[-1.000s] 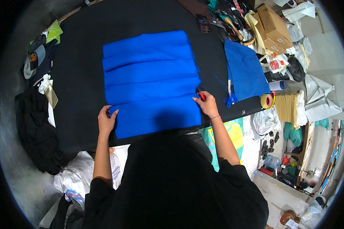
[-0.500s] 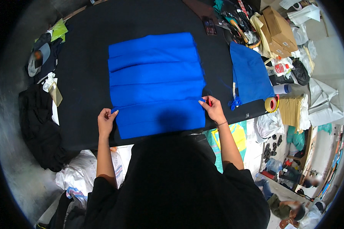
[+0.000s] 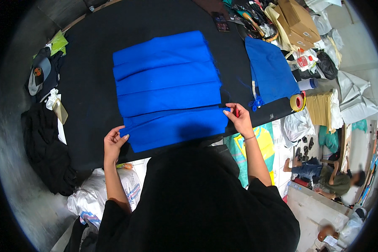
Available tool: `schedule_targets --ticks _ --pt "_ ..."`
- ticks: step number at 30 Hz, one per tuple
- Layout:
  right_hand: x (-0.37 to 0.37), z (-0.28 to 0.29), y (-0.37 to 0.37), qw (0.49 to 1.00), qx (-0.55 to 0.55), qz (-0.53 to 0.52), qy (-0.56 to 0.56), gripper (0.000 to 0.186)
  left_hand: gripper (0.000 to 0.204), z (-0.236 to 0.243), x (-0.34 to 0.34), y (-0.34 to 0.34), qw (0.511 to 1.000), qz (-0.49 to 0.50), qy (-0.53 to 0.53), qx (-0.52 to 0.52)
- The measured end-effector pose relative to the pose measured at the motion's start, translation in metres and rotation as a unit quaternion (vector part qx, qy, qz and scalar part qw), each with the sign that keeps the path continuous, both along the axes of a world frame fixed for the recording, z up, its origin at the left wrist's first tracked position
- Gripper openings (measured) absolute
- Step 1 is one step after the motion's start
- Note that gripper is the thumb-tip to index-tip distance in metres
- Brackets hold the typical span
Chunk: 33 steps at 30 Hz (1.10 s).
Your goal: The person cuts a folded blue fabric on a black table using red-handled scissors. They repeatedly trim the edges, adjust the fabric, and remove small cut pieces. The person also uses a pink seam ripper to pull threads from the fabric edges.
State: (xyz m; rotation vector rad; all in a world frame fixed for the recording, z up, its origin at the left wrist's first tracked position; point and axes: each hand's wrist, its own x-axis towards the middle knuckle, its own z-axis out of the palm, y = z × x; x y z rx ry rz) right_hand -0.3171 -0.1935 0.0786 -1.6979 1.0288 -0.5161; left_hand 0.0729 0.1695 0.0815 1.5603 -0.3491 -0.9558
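Note:
A bright blue cloth (image 3: 166, 69) with several crosswise folds lies on the black table top. My left hand (image 3: 115, 145) pinches the left end of its nearest fold between thumb and fingers. At the right end of that same fold, my right hand (image 3: 239, 119) holds the edge in a thumb-and-finger pinch. A small red object (image 3: 237, 111) shows among the right fingers; its kind is hidden. Between the two hands the nearest fold (image 3: 176, 126) is stretched, with a wrinkled, darker crease along its far side. Frayed threads hang along the cloth's right edge.
To the right lie another blue cloth piece (image 3: 271, 69), a tape roll (image 3: 297, 102) and a phone (image 3: 220, 22). Cardboard boxes (image 3: 298, 25) stand beyond. At left are a cap (image 3: 38, 72) and dark cloth (image 3: 46, 147). Other people (image 3: 338, 180) are at the lower right.
My left hand has shifted slightly left and toward me with the fold's end. The nearest fold now slants, and its crease has widened. Both hands keep their pinch. The view has shifted a little.

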Motion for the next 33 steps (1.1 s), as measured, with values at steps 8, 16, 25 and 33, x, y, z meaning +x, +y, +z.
schedule_targets --ticks 8,16,25,33 --pt "-0.029 0.033 0.017 0.993 0.090 0.062 0.052 0.021 0.015 0.009 -0.005 0.030 0.994 -0.102 0.017 0.034" --pt "-0.030 0.023 0.023 0.990 0.121 0.052 0.051 0.017 0.013 -0.018 -0.011 0.034 0.996 -0.081 0.033 0.034" --pt "-0.012 -0.038 -0.006 0.993 0.073 0.056 0.073 0.016 0.015 -0.051 -0.012 0.009 0.990 -0.088 -0.040 0.099" --pt "0.002 -0.039 -0.005 0.993 0.035 0.029 0.108 0.024 0.011 -0.076 -0.014 0.017 0.989 -0.011 -0.093 0.115"
